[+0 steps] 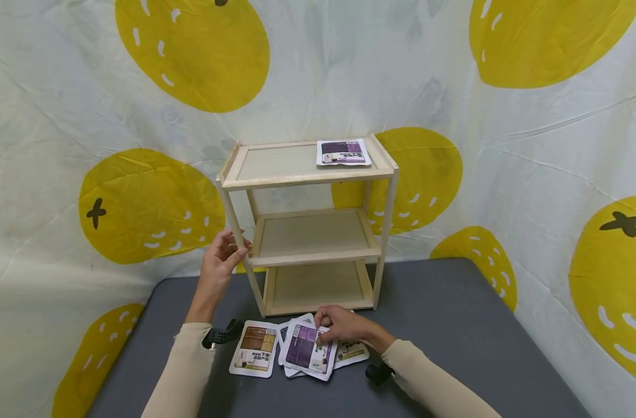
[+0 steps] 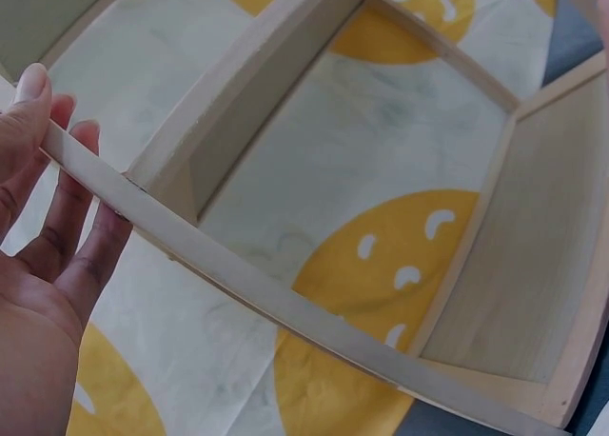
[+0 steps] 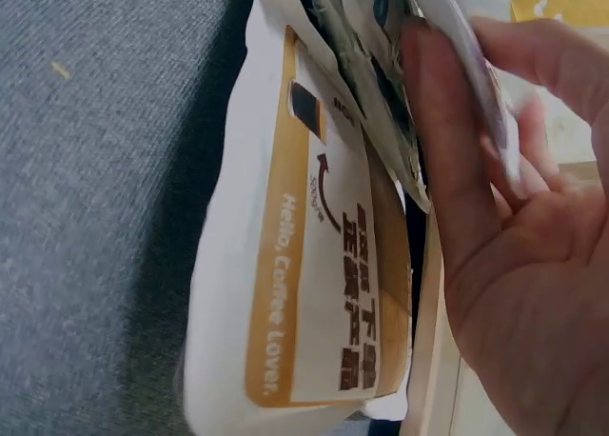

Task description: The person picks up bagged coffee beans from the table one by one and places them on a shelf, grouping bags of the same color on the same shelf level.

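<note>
A pale wooden three-tier shelf [image 1: 307, 174] stands at the back of the grey table [image 1: 453, 325]. One purple packet [image 1: 343, 152] lies on the right of its top tier. My left hand [image 1: 222, 255] holds the shelf's front left post [image 2: 238, 274] beside the middle tier, thumb in front and fingers [image 2: 71, 198] behind. My right hand [image 1: 338, 324] rests on a fanned pile of packets in front of the shelf and pinches the top purple packet [image 1: 307, 347]. In the right wrist view the thumb [image 3: 447, 150] slides under that packet's white edge [image 3: 476, 65], above a brown coffee packet [image 3: 324, 293].
Another brown packet [image 1: 255, 348] lies flat at the left of the pile, and one more [image 1: 351, 351] peeks out on the right. The middle and bottom tiers hold nothing. A white cloth with yellow fruit shapes [image 1: 506, 145] hangs close behind and around the table.
</note>
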A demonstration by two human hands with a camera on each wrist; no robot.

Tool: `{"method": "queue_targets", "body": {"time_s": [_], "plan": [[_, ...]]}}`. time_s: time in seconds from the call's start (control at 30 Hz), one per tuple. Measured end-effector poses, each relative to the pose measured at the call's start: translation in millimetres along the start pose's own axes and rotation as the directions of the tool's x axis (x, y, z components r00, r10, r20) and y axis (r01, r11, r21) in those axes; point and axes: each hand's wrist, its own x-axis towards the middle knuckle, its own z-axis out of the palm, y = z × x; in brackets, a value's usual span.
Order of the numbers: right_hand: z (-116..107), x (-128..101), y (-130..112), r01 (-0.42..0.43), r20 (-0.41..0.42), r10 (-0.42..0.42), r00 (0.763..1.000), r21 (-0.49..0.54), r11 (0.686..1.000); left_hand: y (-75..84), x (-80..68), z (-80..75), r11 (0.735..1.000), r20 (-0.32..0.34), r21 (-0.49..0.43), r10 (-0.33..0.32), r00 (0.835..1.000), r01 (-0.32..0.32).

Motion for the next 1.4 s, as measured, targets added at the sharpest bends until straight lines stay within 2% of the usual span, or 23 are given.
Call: {"method": "queue_targets", "body": {"time_s": [0.13,0.23,0.27,0.47,0.67,0.77,0.9,1.13,1.4], "plan": [[-1.1,-1.3,1.2,0.026,0.077,-0.020,0.997,-0.076,0.997,0.0,-0.2,0.2,1.000,-0.003,0.004,-0.009,1.000,0.009],[-1.6,-2.4,2.0,0.041,0.089,-0.028,0.996,-0.153,0.987,0.2,-0.4,0.2,1.000,-0.007,0.003,-0.019,1.000,0.019],[-1.6,-2.9,2.0,0.038,0.096,-0.024,0.995,-0.151,0.988,0.2,-0.5,0.3,1.000,-0.009,0.003,-0.021,1.000,0.021],[-2.6,-6.2,-0.6,0.008,0.085,0.001,0.996,-0.114,0.993,2.2,-0.8,1.0,1.000,-0.016,0.009,-0.026,1.000,0.026],[-2.2,-6.4,-4.9,-0.015,0.017,0.017,1.000,-0.112,0.994,3.5,-0.1,0.7,0.999,-0.015,0.024,-0.029,0.999,0.029],[-1.4,-6.0,-4.8,-0.027,-0.005,0.027,1.000,-0.067,0.997,3.3,0.2,0.3,0.999,-0.015,0.032,-0.026,1.000,0.026],[-1.2,-6.3,-2.9,-0.029,0.001,0.029,1.000,-0.019,0.999,2.7,0.5,0.2,1.000,-0.008,0.028,-0.011,1.000,0.011],[-0.3,-7.6,-1.4,-0.019,0.032,0.020,0.999,-0.046,0.999,1.6,0.2,0.6,1.000,-0.002,0.001,0.000,1.000,0.000],[5.8,-8.6,-1.9,-0.027,0.022,0.025,0.999,0.100,0.995,1.8,-1.0,0.8,1.000,-0.005,0.010,0.003,1.000,-0.003]]}}
